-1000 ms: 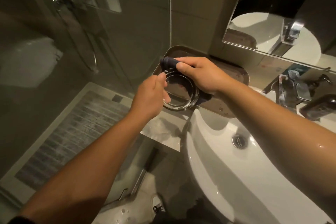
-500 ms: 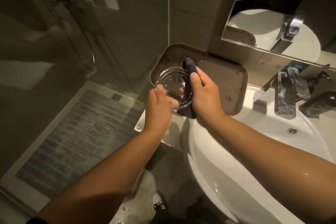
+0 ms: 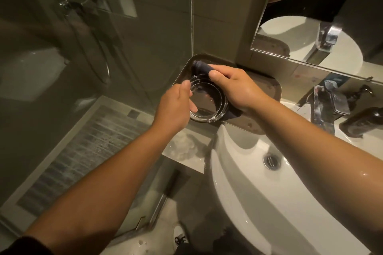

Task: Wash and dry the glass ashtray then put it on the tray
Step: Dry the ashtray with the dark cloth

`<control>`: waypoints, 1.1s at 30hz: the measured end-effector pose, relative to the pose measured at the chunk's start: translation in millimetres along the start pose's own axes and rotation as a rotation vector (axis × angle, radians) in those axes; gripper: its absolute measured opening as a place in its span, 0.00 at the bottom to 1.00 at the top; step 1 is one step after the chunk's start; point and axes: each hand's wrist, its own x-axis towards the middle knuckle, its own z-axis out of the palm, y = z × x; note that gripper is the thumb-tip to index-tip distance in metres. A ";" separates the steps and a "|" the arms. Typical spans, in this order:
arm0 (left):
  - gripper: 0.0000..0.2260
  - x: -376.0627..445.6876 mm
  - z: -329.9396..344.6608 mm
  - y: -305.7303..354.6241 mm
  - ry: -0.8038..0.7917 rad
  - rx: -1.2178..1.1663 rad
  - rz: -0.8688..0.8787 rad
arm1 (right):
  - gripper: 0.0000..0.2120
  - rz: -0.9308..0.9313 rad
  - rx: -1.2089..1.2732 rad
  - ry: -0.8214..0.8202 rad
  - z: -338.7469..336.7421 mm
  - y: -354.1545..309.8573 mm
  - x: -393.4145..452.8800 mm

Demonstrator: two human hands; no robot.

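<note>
A round clear glass ashtray point(image 3: 209, 105) is held over the near left part of a brown rounded tray point(image 3: 269, 87) on the counter. My left hand point(image 3: 176, 107) grips the ashtray's left rim. My right hand point(image 3: 236, 87) presses a dark blue cloth point(image 3: 200, 67) against the ashtray's far right side. The cloth runs under my palm, and its other end shows below my wrist. I cannot tell whether the ashtray touches the tray.
A white basin point(image 3: 259, 182) with a metal drain point(image 3: 271, 160) lies to the right and below. A chrome tap point(image 3: 329, 105) and a dark soap bottle point(image 3: 364, 120) stand at the right. A mirror point(image 3: 310, 27) hangs above. Glass shower wall point(image 3: 83, 47) at the left.
My right hand has swung with the cloth from the ashtray's near right side up to its far rim. The ashtray has turned a little in my left hand.
</note>
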 end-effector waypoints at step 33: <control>0.18 -8.3 3.0 -10.6 0.105 -0.037 -0.046 | 0.11 0.024 0.113 0.198 26.7 9.0 -14.5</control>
